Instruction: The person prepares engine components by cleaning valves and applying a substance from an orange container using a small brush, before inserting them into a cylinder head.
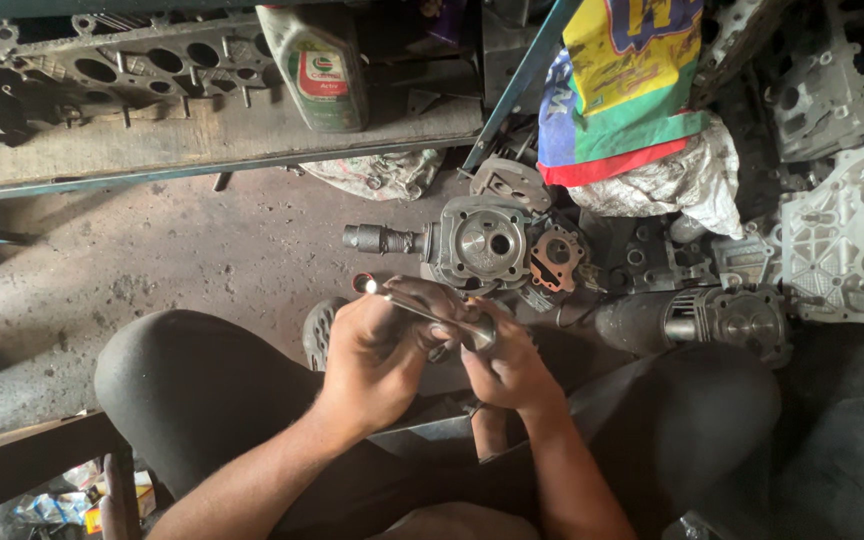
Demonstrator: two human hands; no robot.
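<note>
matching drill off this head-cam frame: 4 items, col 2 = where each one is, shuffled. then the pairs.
Column 1
1. engine valve
2. oil jug
3. cylinder head
4. striped sack

Column 2
A. on the wooden shelf, upper middle
B. upper right, draped over a white bag
C. held between left hand and right hand
D. on the floor just beyond the hands

Pairs: 1-C, 2-A, 3-D, 4-B
</note>
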